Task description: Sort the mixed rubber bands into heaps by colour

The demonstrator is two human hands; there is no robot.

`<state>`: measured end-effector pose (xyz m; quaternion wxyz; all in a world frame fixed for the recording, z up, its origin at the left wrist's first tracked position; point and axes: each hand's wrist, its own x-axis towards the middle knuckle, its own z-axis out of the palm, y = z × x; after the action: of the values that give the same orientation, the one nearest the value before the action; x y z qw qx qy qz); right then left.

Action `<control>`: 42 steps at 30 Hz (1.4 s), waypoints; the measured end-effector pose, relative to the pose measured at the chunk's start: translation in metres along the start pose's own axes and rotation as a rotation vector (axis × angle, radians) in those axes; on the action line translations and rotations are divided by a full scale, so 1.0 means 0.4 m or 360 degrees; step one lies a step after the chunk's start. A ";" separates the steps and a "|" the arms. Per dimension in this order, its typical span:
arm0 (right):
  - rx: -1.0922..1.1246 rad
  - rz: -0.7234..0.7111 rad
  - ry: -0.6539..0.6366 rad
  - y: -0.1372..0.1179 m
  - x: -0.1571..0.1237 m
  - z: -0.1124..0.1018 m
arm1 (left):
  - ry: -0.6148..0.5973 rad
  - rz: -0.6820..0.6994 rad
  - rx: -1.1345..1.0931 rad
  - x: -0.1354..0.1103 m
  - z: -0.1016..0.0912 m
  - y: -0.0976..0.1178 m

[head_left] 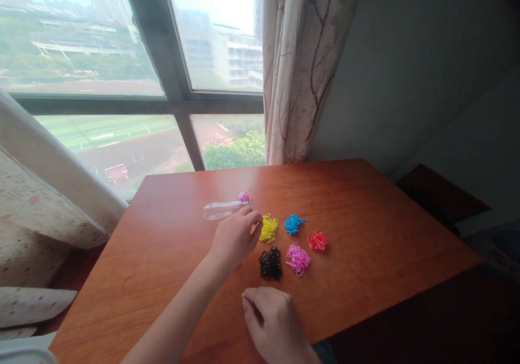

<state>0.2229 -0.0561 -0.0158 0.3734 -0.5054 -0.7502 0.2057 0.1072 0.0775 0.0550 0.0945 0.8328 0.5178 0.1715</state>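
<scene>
My left hand [239,229] reaches over the table, its fingers bent together at the left edge of a pile of yellow rubber bands [268,228]. Whatever those fingertips pinch, if anything, is hidden. Just beyond it lies a clear plastic, bottle-like container [221,210] on its side, with a pink piece [244,195] at its right end. My right hand [276,320] rests closed near the front edge, thumb against curled fingers; I cannot see anything in it. Ahead of it are black rubber bands [270,264] and pink rubber bands [298,259].
Farther right sit piles of blue rubber bands [293,224] and red rubber bands [318,241]. The brown wooden table [377,245] meets a window [179,104] at its far side. Patterned curtains [300,82] hang beside the window. Something white [32,350] shows at the lower left.
</scene>
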 end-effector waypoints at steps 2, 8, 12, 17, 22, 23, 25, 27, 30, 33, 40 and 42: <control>0.0026 0.0013 0.0005 -0.001 0.000 -0.001 | -0.0008 -0.0006 0.0004 0.024 0.015 0.002; 0.0031 0.0044 -0.0007 -0.003 0.001 -0.006 | -0.0018 0.0004 -0.0031 0.051 0.036 -0.001; 0.0037 0.0040 -0.0007 -0.003 -0.001 -0.005 | -0.0002 -0.0011 -0.0082 0.025 0.018 -0.031; 0.0005 0.0048 -0.0046 -0.004 -0.001 -0.006 | 0.0046 -0.0064 -0.0146 -0.052 -0.028 -0.099; -0.0041 0.0036 -0.0063 -0.004 0.000 -0.008 | 0.0069 -0.0202 -0.0185 -0.143 -0.040 -0.153; -0.0047 0.0035 -0.0064 -0.004 0.001 -0.008 | 0.0050 -0.0223 -0.0178 -0.158 -0.037 -0.162; -0.0062 0.0034 -0.0064 -0.004 0.001 -0.006 | 0.0021 -0.0265 -0.0158 -0.181 -0.026 -0.175; -0.0078 0.0032 -0.0063 -0.003 0.001 -0.005 | 0.0008 -0.0316 -0.0132 -0.196 -0.014 -0.185; -0.0102 0.0031 -0.0069 -0.003 0.001 -0.003 | -0.0010 -0.0374 -0.0105 -0.205 0.001 -0.191; -0.0165 0.0051 -0.0078 -0.004 0.000 0.001 | -0.0051 -0.0388 -0.0079 -0.204 0.012 -0.186; -0.0578 0.0236 -0.0097 -0.028 0.019 0.031 | -0.0073 -0.0361 -0.0132 -0.211 0.013 -0.176; -0.0652 0.0282 -0.0127 -0.038 0.034 0.040 | -0.0050 -0.0338 -0.0185 -0.218 0.010 -0.177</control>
<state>0.1988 -0.0488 -0.0108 0.2136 -0.6260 -0.7432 0.1009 0.0144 0.0310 0.0112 0.1683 0.7690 0.5907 0.1772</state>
